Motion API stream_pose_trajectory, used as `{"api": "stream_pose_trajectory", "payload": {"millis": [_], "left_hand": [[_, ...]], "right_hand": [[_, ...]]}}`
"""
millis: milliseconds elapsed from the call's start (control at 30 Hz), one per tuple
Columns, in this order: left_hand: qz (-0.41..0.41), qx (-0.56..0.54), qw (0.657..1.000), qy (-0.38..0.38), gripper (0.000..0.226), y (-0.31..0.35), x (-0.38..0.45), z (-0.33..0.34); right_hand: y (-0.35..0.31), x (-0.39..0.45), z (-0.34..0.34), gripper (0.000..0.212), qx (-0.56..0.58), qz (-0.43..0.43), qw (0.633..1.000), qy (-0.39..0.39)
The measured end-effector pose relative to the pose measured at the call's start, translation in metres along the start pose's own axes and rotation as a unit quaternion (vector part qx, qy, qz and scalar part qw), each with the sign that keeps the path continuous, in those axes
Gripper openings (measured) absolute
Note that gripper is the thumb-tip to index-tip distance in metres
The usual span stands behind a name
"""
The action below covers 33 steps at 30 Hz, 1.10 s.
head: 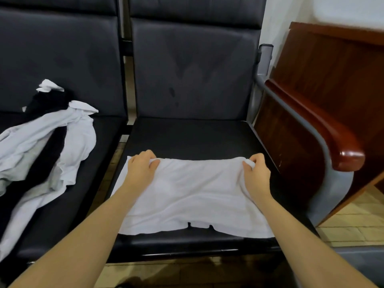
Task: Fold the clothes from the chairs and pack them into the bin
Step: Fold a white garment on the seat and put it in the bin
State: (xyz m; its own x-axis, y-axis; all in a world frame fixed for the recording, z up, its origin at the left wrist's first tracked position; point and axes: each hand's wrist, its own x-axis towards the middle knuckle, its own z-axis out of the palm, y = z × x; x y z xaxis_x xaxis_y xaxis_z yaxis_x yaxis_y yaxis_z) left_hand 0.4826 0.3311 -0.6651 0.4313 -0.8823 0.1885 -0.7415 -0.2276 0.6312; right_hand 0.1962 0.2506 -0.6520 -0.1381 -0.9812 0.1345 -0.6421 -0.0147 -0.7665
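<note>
A white garment [193, 196] lies spread flat on the seat of the right black chair [193, 136]. My left hand [142, 166] grips its far left corner and my right hand [256, 172] grips its far right corner, both with fingers curled into the cloth along the far edge. A loose heap of white and black clothes [47, 146] lies on the seat of the left chair [93, 194]. No bin shows in this view.
A grey metal armrest with a glossy brown wooden cap [324, 129] borders the right chair. Behind it stands a brown wooden cabinet [336, 65]. Pale tiled floor [351, 227] shows at the lower right and below the seats.
</note>
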Motion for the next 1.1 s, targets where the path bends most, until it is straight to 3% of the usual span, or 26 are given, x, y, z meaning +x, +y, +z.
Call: {"api": "stream_pose_trajectory", "payload": {"millis": [67, 167, 267, 367, 533, 600, 667, 733, 833, 1100], "left_hand": [[0.027, -0.051, 0.998, 0.023, 0.011, 0.002, -0.005, -0.003], [0.056, 0.088, 0.991, 0.083, 0.015, 0.002, -0.006, 0.001], [-0.008, 0.189, 0.971, 0.145, 0.016, 0.000, -0.003, 0.004], [-0.033, 0.241, 0.960, 0.142, 0.014, -0.002, -0.002, 0.009], [0.071, 0.212, 0.965, 0.140, 0.019, 0.016, -0.007, 0.005], [0.167, 0.156, 0.968, 0.104, 0.019, 0.035, -0.018, 0.005], [0.207, 0.132, 0.969, 0.015, 0.028, 0.053, -0.038, 0.013], [0.149, 0.145, 0.971, -0.116, 0.062, 0.065, -0.065, 0.021], [0.118, 0.248, 0.934, -0.230, 0.066, 0.060, -0.090, 0.027], [0.113, 0.286, 0.923, -0.231, 0.083, 0.037, -0.110, 0.005]], "right_hand": [[-0.002, -0.006, -0.004, 0.009, 0.057, -0.006, 0.998, -0.002], [0.000, -0.011, -0.010, 0.019, -0.034, -0.064, 0.997, 0.013], [0.002, -0.009, -0.017, 0.017, -0.119, -0.082, 0.988, 0.060], [0.006, 0.000, -0.015, 0.013, -0.183, -0.069, 0.979, 0.061], [0.000, 0.000, -0.011, 0.035, -0.291, -0.100, 0.949, 0.074], [-0.012, -0.014, -0.010, 0.042, -0.255, -0.133, 0.955, 0.076], [-0.022, -0.039, -0.005, 0.040, -0.176, -0.160, 0.971, 0.009], [-0.019, -0.068, 0.002, 0.045, -0.143, -0.163, 0.972, -0.093], [-0.001, -0.085, -0.003, 0.058, -0.284, -0.161, 0.922, -0.208], [0.018, -0.077, -0.032, 0.057, -0.365, -0.171, 0.878, -0.257]]}}
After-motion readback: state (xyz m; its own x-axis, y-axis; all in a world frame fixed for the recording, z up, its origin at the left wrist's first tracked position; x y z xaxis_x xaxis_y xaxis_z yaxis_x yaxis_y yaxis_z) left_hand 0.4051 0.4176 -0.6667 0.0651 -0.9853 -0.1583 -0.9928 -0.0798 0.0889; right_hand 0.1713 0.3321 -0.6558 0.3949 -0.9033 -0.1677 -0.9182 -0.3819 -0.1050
